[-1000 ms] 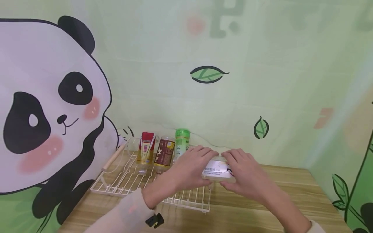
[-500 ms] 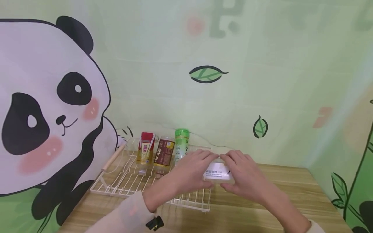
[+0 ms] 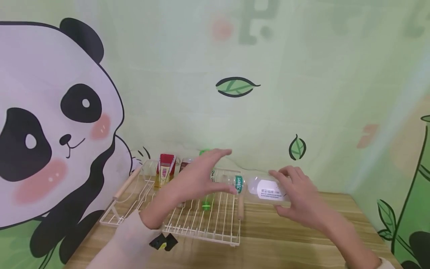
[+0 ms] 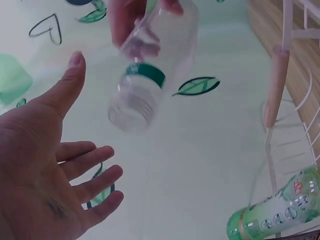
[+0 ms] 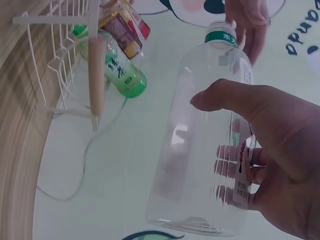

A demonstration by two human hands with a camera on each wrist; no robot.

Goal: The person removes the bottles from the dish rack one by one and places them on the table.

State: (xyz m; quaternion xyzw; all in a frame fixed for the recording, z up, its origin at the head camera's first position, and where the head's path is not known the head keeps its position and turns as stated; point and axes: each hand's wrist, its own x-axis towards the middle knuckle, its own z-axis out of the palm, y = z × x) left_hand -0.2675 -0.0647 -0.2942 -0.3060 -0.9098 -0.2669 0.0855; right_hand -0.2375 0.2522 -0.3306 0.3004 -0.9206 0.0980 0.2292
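Note:
My right hand grips a clear plastic bottle around its body, thumb on one side and fingers on the other. The bottle lies nearly level above the table, its neck with a green band pointing left. A white label shows on its side; in the right wrist view the clear bottle looks empty. My left hand is just left of the neck, thumb and fingers spread apart. In the left wrist view the left hand has an empty palm, apart from the bottle's ridged clear end.
A white wire rack with wooden handles stands on the wooden table. Several bottles lean neck down in it: one with a red and yellow label, a brown-labelled one, and a green one. A panda-print cloth hangs behind.
Both hands were around the bottle. My left hand has let go and moved left, uncovering its neck and green band. The right hand has shifted right with the bottle.

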